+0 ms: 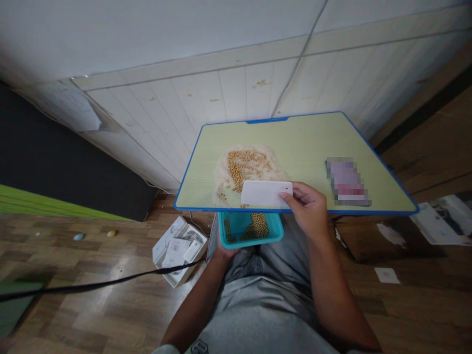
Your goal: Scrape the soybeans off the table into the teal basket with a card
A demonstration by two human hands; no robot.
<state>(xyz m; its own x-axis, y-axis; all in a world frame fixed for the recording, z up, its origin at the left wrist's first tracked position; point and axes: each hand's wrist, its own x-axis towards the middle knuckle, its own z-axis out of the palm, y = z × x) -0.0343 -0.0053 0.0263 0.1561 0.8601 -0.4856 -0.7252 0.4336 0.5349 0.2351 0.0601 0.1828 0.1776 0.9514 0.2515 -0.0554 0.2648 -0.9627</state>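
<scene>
My right hand (308, 204) is closed on one end of a flat white plastic card (263, 193). The card is at the table's near edge, beside a heap of soybeans (236, 167) mixed with white rice (271, 153). Below that edge, over my lap, my left hand (224, 250) grips a teal plastic tray (254, 244) from its left side and underneath; most of its fingers are hidden. More soybeans (260, 225) lie inside the tray, mainly toward its right.
The light green folding table (309, 142) has a blue rim. A blurred-out flat object (346, 179) rests on its right. On the wooden floor stand an open white box (179, 250) at left and a cardboard box (368, 241) at right. A black strap (110, 282) crosses the lower left.
</scene>
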